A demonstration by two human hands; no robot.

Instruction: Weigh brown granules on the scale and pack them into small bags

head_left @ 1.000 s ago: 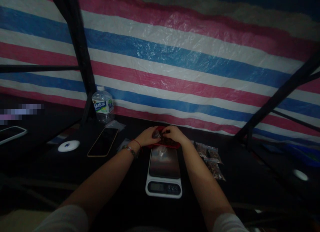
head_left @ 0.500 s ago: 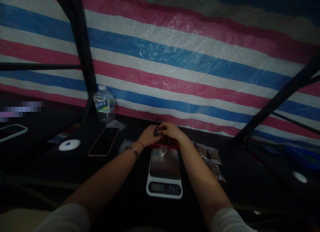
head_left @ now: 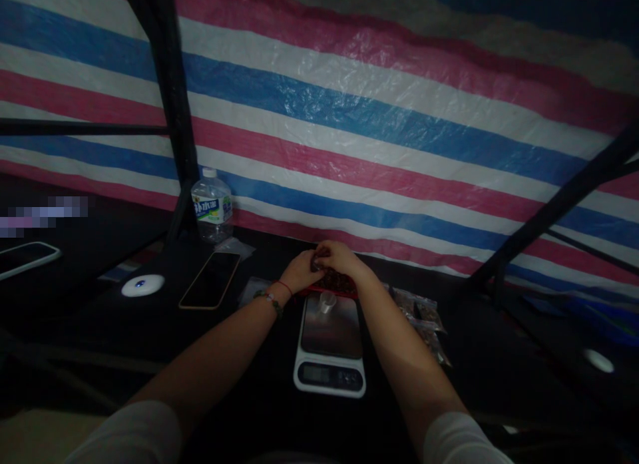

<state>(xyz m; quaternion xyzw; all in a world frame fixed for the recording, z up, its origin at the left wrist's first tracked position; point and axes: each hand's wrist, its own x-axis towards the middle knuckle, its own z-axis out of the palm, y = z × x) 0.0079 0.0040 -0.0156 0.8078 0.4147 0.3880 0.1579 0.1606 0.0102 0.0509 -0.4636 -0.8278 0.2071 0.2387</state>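
Note:
At the far side of the table my left hand [head_left: 302, 271] is closed around what looks like a small clear plastic bag [head_left: 314, 260] with dark contents. My right hand [head_left: 340, 257] meets it there, its fingers bent and pressed at the bag's top; what they pinch is hidden. Below both hands lies a red tray [head_left: 349, 293] filled with dark brown bits [head_left: 337, 280]. Nearer to me stands a white kitchen scale [head_left: 329, 377] with a metal plate. A small clear cup [head_left: 327, 303] rests at the back of that plate. The scale's display is too dim to read.
Several filled zip bags [head_left: 422, 311] lie beyond my right forearm. To the left are empty-looking clear bags [head_left: 254, 289], a phone [head_left: 210, 281], a white oval device [head_left: 142, 285] and a large plastic bottle [head_left: 213, 208]. Dark metal posts [head_left: 174, 98] stand before a striped sheet.
The view has shifted slightly. My hands stay together over the red tray, with only small finger movement at the bag. Scale and cup stand as before.

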